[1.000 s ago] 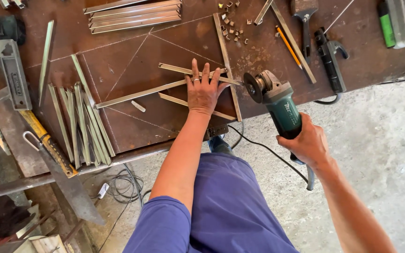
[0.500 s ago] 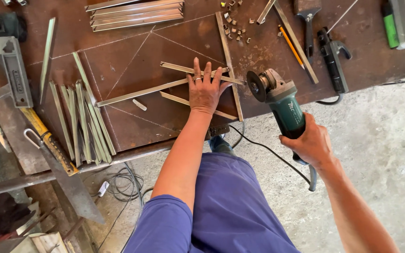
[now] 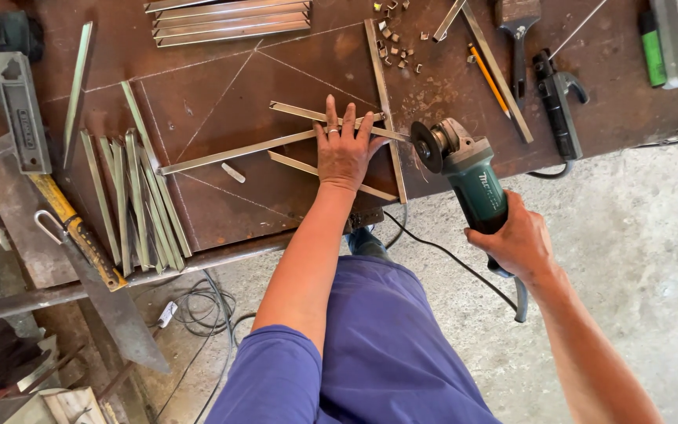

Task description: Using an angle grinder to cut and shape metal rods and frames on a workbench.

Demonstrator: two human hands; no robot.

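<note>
My left hand (image 3: pixel 342 151) lies flat with fingers spread, pressing down on thin metal strips (image 3: pixel 292 112) that cross on the rusty steel worktable (image 3: pixel 221 86). My right hand (image 3: pixel 515 235) grips the green body of an angle grinder (image 3: pixel 468 177). The grinder's disc (image 3: pixel 419 147) sits just right of my left hand, close to a long upright metal strip (image 3: pixel 384 94). Its black cord (image 3: pixel 441 255) trails down past my purple trousers.
A fan of cut metal strips (image 3: pixel 131 196) lies at the left, and a neat stack (image 3: pixel 229 17) at the top. A yellow-handled tool (image 3: pixel 72 228), small metal offcuts (image 3: pixel 394 35), a pencil (image 3: pixel 488 78), a brush (image 3: pixel 518 31) and a black clamp (image 3: pixel 559 102) lie around. Concrete floor at right.
The grinder has edged slightly left, its disc closer to my left hand and the strips. My left hand stays pressed in place.
</note>
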